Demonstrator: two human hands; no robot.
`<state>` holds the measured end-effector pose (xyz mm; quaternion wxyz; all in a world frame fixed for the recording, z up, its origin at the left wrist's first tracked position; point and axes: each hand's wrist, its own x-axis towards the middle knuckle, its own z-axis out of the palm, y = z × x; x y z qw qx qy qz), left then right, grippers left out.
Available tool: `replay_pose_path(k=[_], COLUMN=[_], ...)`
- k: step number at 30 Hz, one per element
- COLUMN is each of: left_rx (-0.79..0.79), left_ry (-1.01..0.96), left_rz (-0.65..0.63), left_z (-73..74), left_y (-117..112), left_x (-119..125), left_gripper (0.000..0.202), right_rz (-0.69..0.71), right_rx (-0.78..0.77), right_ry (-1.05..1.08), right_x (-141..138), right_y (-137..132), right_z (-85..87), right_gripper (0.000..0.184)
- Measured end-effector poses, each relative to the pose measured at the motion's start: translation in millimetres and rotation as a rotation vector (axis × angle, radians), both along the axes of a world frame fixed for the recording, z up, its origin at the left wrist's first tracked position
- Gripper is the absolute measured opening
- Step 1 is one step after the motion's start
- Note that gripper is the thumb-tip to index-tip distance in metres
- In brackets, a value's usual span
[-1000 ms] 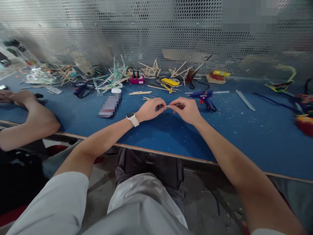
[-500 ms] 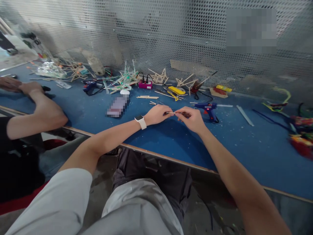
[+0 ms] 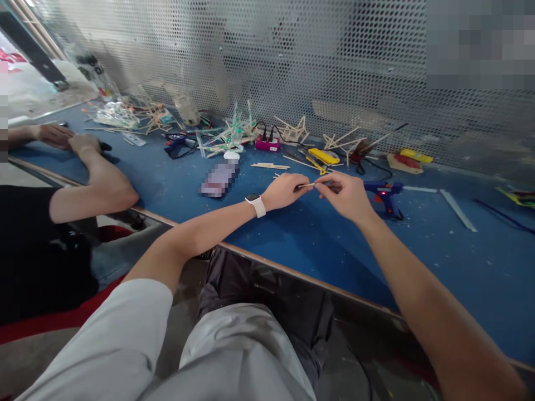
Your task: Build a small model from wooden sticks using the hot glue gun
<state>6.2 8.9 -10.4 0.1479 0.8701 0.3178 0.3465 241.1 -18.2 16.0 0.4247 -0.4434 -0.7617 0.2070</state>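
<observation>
Wooden stick (image 3: pixel 309 185), thin, pinched in left hand (image 3: pixel 283 190) and right hand (image 3: pixel 346 195), white-flecked blue worktop (image 3: pixel 438 267), perforated metal panel (image 3: pixel 267 50)

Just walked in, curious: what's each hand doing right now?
Left hand: closed, holding a thin pale stick.
Right hand: closed, pinching that same stick.

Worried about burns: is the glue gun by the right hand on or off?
Apparently on: the glue gun shows a glowing red light; heat isn't visible.
</observation>
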Motion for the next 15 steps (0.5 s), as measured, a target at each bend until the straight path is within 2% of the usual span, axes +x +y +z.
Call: replay_pose_path(k=[4, 7, 11, 15], left_rx=[-0.04, -0.05, -0.035, -0.015], left_ry=[0.03, 0.058, 0.051, 0.042], left_rz=[0.023, 0.016, -0.018, -0.045], left_z=[2.1, 3.4, 5.4, 4.5], left_y=[0, -2, -5, -4], left_x=[-1, -1, -1, -2], left_gripper=[0.031, 0.028, 0.025, 0.026], right_rz=[-0.011, -0.031, -0.024, 0.011], right_rx=[0.026, 0.104, 0.159, 0.135], right_ry=[0.071, 0.03, -0.017, -0.037], right_x=[-6, -6, 0, 5], right_y=[2, -4, -10, -10], right_z=[-12.5, -18.9, -18.9, -15.9], right_gripper=[0.039, 0.036, 0.033, 0.038])
